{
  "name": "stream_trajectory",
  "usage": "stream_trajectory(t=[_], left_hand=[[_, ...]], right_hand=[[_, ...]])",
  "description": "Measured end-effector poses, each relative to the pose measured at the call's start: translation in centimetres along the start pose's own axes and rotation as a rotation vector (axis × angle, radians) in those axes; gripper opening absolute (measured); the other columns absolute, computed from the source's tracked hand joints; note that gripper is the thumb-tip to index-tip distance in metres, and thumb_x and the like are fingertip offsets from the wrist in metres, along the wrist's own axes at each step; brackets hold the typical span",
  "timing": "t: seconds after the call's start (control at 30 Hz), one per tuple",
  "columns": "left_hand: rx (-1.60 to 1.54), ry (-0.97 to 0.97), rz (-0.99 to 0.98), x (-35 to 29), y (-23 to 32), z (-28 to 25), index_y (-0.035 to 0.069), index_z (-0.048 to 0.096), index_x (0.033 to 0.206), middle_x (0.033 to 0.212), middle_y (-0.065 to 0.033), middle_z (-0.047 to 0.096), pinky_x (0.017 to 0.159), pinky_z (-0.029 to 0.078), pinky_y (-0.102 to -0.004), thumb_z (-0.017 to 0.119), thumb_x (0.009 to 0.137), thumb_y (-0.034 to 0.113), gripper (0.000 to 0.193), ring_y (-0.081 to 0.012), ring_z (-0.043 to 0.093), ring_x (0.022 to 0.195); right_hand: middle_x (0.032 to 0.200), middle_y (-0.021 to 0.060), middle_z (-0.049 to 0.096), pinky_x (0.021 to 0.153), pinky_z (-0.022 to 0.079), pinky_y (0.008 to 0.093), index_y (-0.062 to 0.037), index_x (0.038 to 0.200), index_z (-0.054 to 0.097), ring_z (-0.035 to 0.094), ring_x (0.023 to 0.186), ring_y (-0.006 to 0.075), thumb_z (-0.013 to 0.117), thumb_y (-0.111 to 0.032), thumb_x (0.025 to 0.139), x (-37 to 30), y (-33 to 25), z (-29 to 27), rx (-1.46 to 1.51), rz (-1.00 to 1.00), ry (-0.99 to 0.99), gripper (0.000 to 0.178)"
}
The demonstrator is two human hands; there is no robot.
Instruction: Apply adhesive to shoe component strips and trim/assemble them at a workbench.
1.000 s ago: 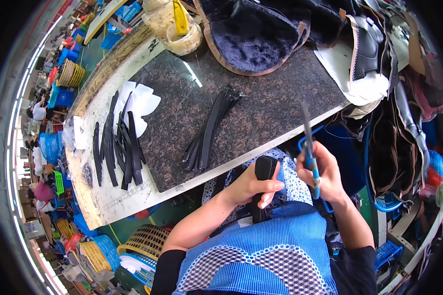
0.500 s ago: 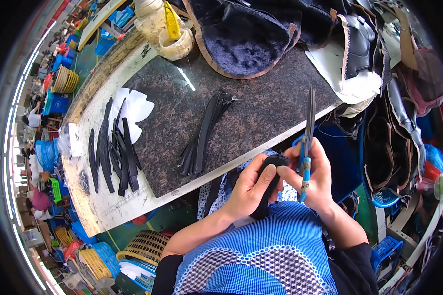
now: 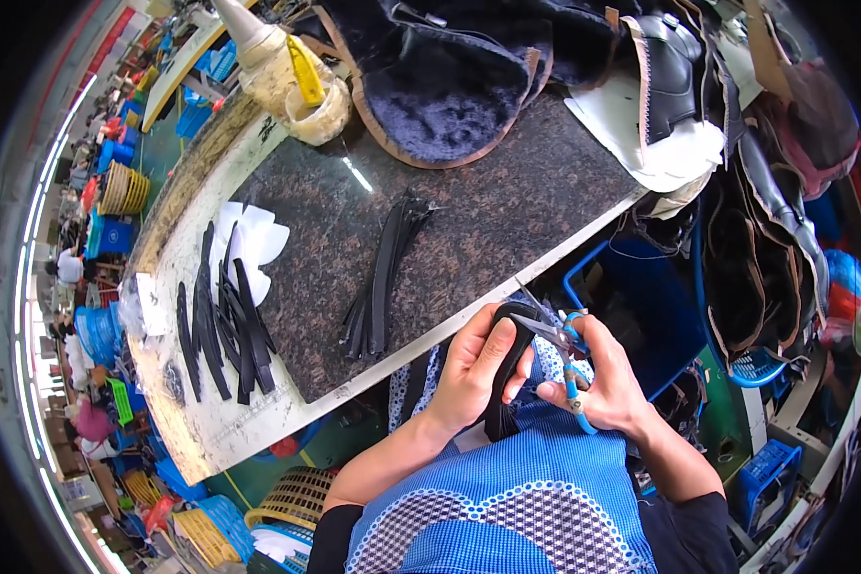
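Observation:
In front of my apron, my left hand is closed round a bundle of black strips, its thumb pressed along the near side. The upper end of the bundle is folded over and the loose ends hang down. My right hand grips scissors with blue handles. Their blades are spread and reach left across the top of the bundle; whether they touch it I cannot tell. On the dark stone slab lies another bunch of black strips. Several more black strips rest farther left, partly over white pieces.
A glue-stained pot with a yellow-handled tool stands at the back. Beside it lie dark fleece-lined pieces and a black leather piece. A blue bin is below the table edge on the right. Baskets stand at lower left.
My right hand has turned the scissors from pointing up to pointing left, and their blades have spread over the bundle. My right fingers have come away from the strips.

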State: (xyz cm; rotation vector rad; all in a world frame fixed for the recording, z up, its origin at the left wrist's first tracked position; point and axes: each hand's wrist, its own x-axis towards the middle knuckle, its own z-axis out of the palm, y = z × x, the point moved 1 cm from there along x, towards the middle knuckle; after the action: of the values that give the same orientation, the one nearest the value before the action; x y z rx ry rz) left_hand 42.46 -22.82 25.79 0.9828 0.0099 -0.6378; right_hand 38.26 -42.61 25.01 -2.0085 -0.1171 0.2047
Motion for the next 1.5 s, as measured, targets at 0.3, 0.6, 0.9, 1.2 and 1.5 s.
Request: stream_trajectory(t=[0.3,0.6,0.9,1.2,1.5], left_hand=[[0.113,-0.01,0.029,0.3,-0.5,1.0,0.007,0.054,0.12,0.075,-0.0031,0.06,0.047,0.041,-0.0195,0.048,0.109,0.031,0.027,-0.0063,0.049,0.052],[0.173,-0.075,-0.077,1.6,-2.3,4.0,0.007,0.053,0.117,0.076,-0.0012,0.059,0.048,0.04,-0.019,0.05,0.108,0.033,0.028,-0.0045,0.049,0.053],[0.253,-0.148,-0.34,3.8,-8.1,5.5,0.007,0.055,0.107,0.073,-0.0014,0.059,0.045,0.04,-0.0196,0.049,0.108,0.03,0.024,-0.0045,0.049,0.05],[0.186,-0.19,-0.464,4.8,-9.0,5.4,0.007,0.055,0.105,0.075,-0.0034,0.061,0.043,0.042,-0.0199,0.048,0.108,0.033,0.027,-0.0063,0.052,0.049],[-0.221,-0.339,-0.359,4.8,-4.1,2.9,0.005,0.056,0.114,0.078,-0.0059,0.061,0.038,0.039,-0.0181,0.041,0.109,0.038,0.036,-0.0079,0.05,0.043]], right_hand=[[0.089,0.0139,0.054,0.073,0.046,0.0393,0.0024,0.106,0.053,0.055,0.082,0.0275,0.087,-0.051,0.07,-1.0,0.6,-0.4,-0.028,0.03,0.044,0.073],[0.066,0.0055,0.051,0.054,0.04,0.03,-0.0012,0.084,0.053,0.048,0.06,0.0123,0.087,-0.044,0.074,-4.8,2.4,-0.4,0.267,0.116,0.249,0.056],[0.068,0.0011,0.055,0.058,0.041,0.0279,0.0005,0.084,0.061,0.048,0.066,0.0083,0.084,-0.041,0.082,-11.4,7.0,2.3,0.488,0.446,0.414,0.048],[0.071,-0.0017,0.053,0.059,0.04,0.0269,0.0008,0.086,0.064,0.048,0.068,0.0067,0.079,-0.038,0.087,-14.9,10.4,4.5,0.545,0.591,0.426,0.042],[0.075,0.0014,0.051,0.063,0.042,0.0287,-0.0024,0.097,0.058,0.05,0.069,0.0119,0.078,-0.041,0.082,-9.4,8.0,-1.4,0.195,0.321,0.448,0.046]])
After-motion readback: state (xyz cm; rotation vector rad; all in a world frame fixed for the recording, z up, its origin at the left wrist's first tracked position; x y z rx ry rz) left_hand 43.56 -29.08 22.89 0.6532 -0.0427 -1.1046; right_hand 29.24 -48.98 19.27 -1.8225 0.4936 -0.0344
